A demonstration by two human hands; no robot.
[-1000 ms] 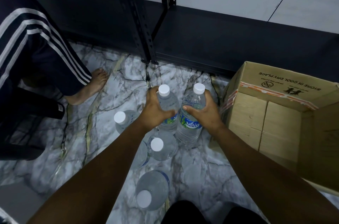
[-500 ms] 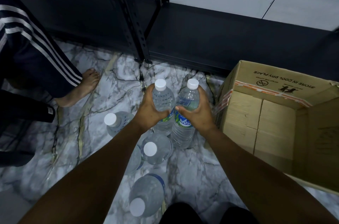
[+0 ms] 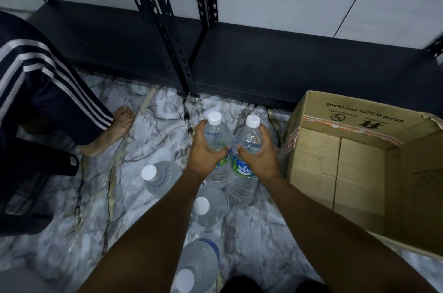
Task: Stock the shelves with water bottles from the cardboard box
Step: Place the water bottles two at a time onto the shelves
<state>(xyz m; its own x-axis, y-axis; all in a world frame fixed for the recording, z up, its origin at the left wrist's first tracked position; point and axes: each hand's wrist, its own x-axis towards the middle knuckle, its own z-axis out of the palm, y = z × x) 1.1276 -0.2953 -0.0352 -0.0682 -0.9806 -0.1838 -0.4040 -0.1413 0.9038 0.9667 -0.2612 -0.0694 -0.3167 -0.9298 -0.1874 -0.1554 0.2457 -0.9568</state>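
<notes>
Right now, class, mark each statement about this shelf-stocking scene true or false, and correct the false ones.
1. Each hand holds one water bottle. True: the left hand grips the left bottle, the right hand grips the right bottle.
2. The cardboard box is sealed shut. False: its flaps are open.
3. The held bottles have blue caps. False: both caps are white.
4. Three more bottles stand on the marble floor. True.
5. Bottles already fill the bottom shelf. False: none shows on it.
</notes>
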